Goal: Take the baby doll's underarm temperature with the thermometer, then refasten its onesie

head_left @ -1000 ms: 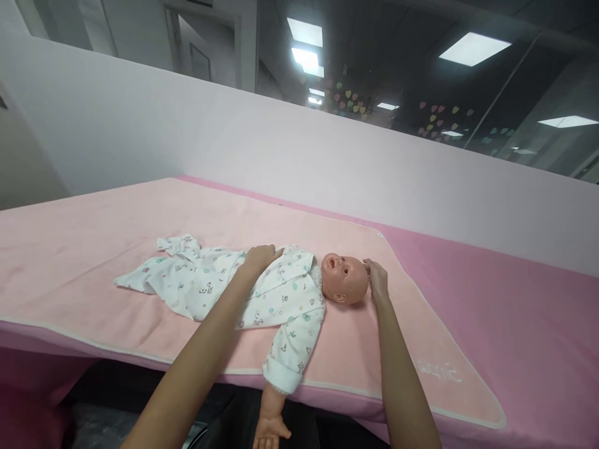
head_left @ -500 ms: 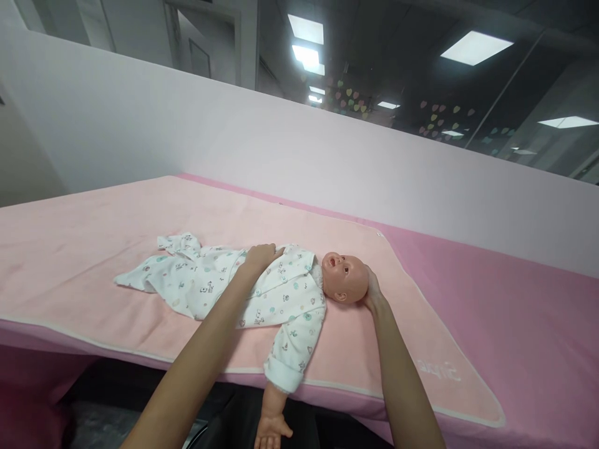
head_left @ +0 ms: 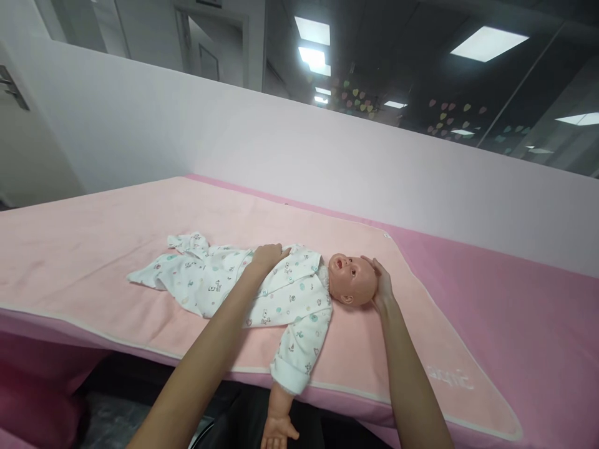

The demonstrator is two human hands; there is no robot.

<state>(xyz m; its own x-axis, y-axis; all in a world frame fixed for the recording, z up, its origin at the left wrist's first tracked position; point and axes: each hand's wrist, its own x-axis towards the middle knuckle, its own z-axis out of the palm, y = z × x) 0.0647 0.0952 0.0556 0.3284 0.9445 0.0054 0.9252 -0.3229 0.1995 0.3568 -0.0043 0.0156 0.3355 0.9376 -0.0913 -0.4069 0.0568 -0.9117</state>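
A baby doll in a white printed sleepsuit lies on its back, head to the right. Its legs stretch left, and the near arm hangs over the table edge with its palm up. My left hand lies over the doll's chest, thumb toward the collar and fingers curled over the far side, partly hidden. Around the crown of the doll's bare head my right hand is cupped, its fingers at the far side and its palm against the top. The doll's far arm is out of sight.
A peach mat with a pale border covers much of the pink table. Behind it runs a white wall under a dark window with heart stickers. A door handle shows at the far left.
The view has shifted slightly, so everything sits a little further right. My right hand has come further over the doll's crown, and its fingers now show. My left hand stays on the chest.
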